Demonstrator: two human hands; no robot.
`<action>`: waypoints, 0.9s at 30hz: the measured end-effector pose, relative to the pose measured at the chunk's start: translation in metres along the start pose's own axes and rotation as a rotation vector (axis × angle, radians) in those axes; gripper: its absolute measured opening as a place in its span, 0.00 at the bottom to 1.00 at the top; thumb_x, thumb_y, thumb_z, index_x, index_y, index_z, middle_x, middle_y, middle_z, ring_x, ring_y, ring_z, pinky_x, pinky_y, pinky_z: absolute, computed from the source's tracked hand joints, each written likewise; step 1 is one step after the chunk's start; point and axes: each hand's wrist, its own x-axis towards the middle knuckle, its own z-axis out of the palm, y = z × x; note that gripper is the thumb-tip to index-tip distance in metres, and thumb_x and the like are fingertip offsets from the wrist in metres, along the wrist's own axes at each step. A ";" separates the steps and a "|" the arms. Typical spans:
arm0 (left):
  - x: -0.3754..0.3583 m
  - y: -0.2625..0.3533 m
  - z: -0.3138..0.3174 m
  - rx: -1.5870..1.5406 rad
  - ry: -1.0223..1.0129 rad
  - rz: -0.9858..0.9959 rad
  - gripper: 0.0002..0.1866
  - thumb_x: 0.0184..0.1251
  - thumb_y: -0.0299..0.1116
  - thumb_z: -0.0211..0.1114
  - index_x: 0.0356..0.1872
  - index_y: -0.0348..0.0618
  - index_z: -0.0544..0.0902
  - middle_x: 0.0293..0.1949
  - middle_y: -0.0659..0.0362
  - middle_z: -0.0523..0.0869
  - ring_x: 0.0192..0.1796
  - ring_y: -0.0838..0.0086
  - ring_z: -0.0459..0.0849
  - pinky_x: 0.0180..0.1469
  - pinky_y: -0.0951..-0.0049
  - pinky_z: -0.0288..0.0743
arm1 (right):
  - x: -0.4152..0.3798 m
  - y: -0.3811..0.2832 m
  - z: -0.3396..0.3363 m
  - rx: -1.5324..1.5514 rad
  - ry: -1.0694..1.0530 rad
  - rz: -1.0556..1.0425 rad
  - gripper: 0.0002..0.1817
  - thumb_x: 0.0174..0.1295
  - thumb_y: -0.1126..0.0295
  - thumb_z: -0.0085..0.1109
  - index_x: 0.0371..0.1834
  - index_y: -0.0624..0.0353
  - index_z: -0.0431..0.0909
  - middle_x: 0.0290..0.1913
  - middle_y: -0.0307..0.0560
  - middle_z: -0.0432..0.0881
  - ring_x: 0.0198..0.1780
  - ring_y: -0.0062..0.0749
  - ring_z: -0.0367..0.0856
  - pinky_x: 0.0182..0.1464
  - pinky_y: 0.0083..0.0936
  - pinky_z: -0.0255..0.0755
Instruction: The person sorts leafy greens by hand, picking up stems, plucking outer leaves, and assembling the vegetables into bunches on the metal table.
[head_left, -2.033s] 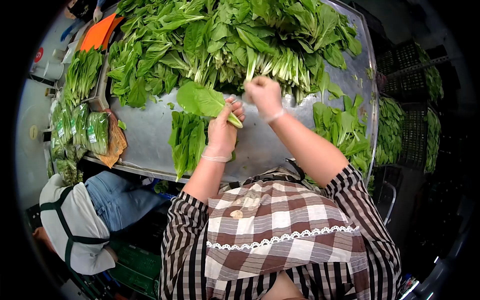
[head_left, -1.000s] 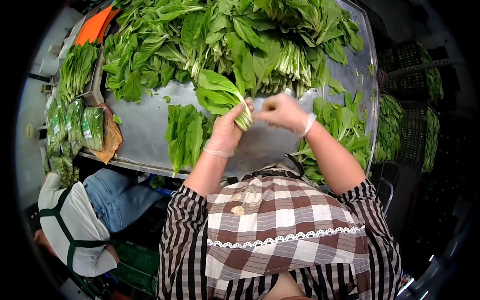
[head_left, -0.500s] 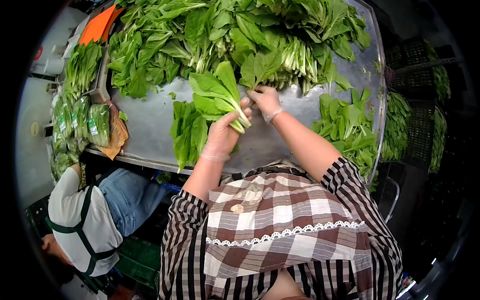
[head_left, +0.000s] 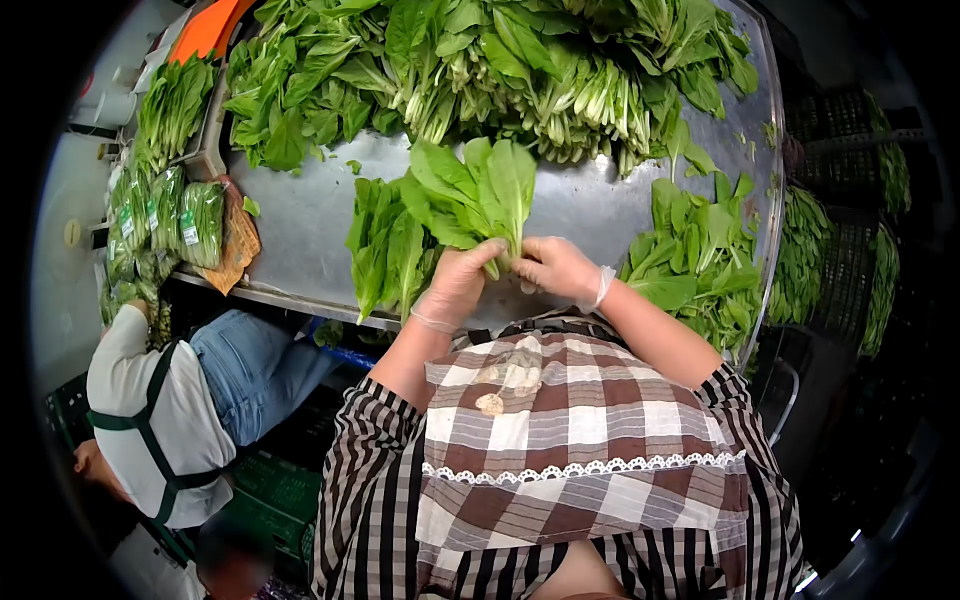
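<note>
Both of my hands wear thin clear gloves and meet above the near edge of the metal table (head_left: 300, 230). My left hand (head_left: 460, 282) is closed around the stem end of a small bunch of leafy greens (head_left: 465, 190), its leaves fanning away from me. At the same stems, the fingers of my right hand (head_left: 558, 268) pinch the base of the rightmost leaf; the fingertips partly hide the stem ends. A separate row of leafy greens (head_left: 380, 250) lies just left of my left hand. To the right of my right hand sits a loose pile of leaves (head_left: 700, 250).
A large heap of greens (head_left: 500, 60) covers the table's far side. Bagged greens (head_left: 202, 225) stand at the left beside an orange sheet (head_left: 210, 28). A co-worker (head_left: 160, 420) in white bends at lower left. Dark crates (head_left: 845, 260) hold greens at right.
My right hand has come back from the heap toward me with a leaf, which now sits against the bunch. My left hand has moved slightly nearer my body, and the bunch stands more upright.
</note>
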 end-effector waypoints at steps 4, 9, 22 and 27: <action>-0.016 -0.011 -0.002 0.239 0.007 -0.124 0.22 0.59 0.23 0.69 0.56 0.34 0.78 0.50 0.57 0.84 0.51 0.71 0.82 0.57 0.69 0.76 | -0.010 -0.015 0.004 -0.369 -0.184 -0.021 0.20 0.64 0.50 0.60 0.38 0.57 0.86 0.32 0.52 0.87 0.37 0.49 0.86 0.43 0.39 0.77; -0.034 -0.035 -0.047 0.798 0.051 -0.037 0.26 0.54 0.30 0.74 0.54 0.33 0.79 0.46 0.50 0.87 0.48 0.64 0.85 0.52 0.69 0.78 | -0.017 0.025 0.010 -0.484 -0.268 -0.002 0.24 0.63 0.47 0.59 0.41 0.60 0.86 0.38 0.59 0.86 0.42 0.52 0.85 0.49 0.42 0.75; -0.082 0.047 -0.071 1.507 0.357 0.717 0.31 0.53 0.40 0.78 0.58 0.39 0.79 0.46 0.51 0.83 0.50 0.59 0.81 0.58 0.61 0.75 | -0.002 0.050 0.000 -0.300 -0.174 0.121 0.20 0.61 0.51 0.63 0.39 0.60 0.87 0.34 0.55 0.87 0.39 0.47 0.86 0.45 0.36 0.76; -0.071 0.040 -0.046 1.756 0.346 0.838 0.39 0.52 0.44 0.78 0.63 0.37 0.72 0.59 0.49 0.75 0.61 0.54 0.71 0.65 0.55 0.63 | 0.003 0.037 0.007 -0.300 0.214 0.142 0.18 0.59 0.53 0.66 0.36 0.59 0.86 0.32 0.54 0.87 0.37 0.45 0.86 0.43 0.36 0.76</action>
